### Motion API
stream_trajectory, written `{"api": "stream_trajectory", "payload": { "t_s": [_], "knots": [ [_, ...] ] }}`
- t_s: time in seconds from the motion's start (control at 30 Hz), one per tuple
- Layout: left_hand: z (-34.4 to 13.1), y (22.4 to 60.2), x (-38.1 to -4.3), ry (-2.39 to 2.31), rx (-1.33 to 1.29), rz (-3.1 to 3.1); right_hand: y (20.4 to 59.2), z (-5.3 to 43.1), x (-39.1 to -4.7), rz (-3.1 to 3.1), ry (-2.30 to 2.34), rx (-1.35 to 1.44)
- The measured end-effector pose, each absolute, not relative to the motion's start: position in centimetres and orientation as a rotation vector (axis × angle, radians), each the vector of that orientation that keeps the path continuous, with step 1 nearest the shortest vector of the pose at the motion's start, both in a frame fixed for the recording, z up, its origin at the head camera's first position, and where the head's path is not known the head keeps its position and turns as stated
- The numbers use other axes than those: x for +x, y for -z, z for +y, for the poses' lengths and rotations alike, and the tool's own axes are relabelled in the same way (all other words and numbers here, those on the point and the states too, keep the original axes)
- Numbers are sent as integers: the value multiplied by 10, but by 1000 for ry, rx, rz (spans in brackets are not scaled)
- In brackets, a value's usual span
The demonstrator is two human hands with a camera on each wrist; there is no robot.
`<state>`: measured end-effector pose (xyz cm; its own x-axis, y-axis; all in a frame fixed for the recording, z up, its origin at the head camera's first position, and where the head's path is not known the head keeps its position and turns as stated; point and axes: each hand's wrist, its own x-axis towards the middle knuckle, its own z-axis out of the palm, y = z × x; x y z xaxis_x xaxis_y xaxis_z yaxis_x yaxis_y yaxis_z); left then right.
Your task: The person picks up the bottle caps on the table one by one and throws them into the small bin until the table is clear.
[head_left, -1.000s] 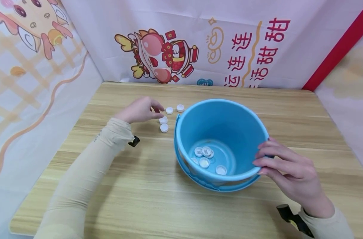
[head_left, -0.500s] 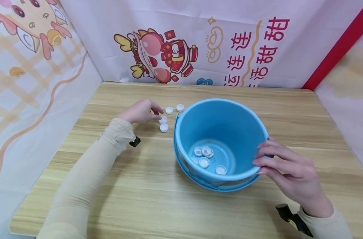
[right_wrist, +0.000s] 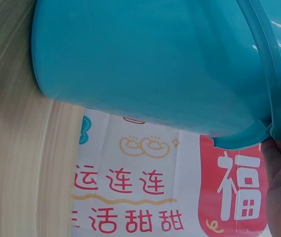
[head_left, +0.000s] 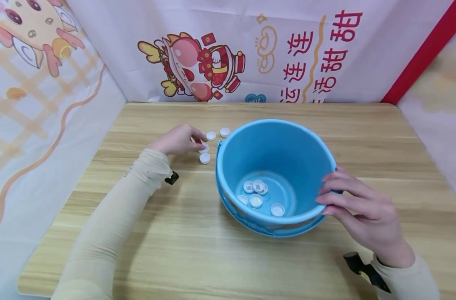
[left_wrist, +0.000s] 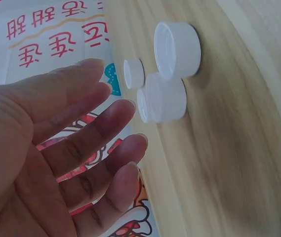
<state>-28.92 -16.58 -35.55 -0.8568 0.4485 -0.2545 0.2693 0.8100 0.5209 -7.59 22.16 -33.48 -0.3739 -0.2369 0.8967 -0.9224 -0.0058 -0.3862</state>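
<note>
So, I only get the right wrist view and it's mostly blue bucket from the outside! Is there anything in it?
Observer: Yes, the head view shows several small white caps lying on the bottom of the blue bucket.
Operator: Ooh! And where's the other hand?
Observer: The left hand is over on the left side of the bucket, right by four loose caps on the table.
Operator: Did it grab one?
Observer: No, the left wrist view shows no cap between its thumb and fingers; I can't tell whether a fingertip touches one.
</note>
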Motion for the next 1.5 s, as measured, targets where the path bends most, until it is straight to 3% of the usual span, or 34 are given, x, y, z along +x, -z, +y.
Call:
{"api": "stream_trajectory", "payload": {
  "t_s": [0.4,1.1,1.5],
  "knots": [
    [-159,356,-282,-691,506,2627,333,219,-77,-1658,-1408,1248],
    [-152,351,-264,-540,668,2653,332,223,-76,-1664,-1411,1247],
    [-155,358,-258,-484,605,2655,331,224,-74,-1688,-1391,1239]
  ]
}}
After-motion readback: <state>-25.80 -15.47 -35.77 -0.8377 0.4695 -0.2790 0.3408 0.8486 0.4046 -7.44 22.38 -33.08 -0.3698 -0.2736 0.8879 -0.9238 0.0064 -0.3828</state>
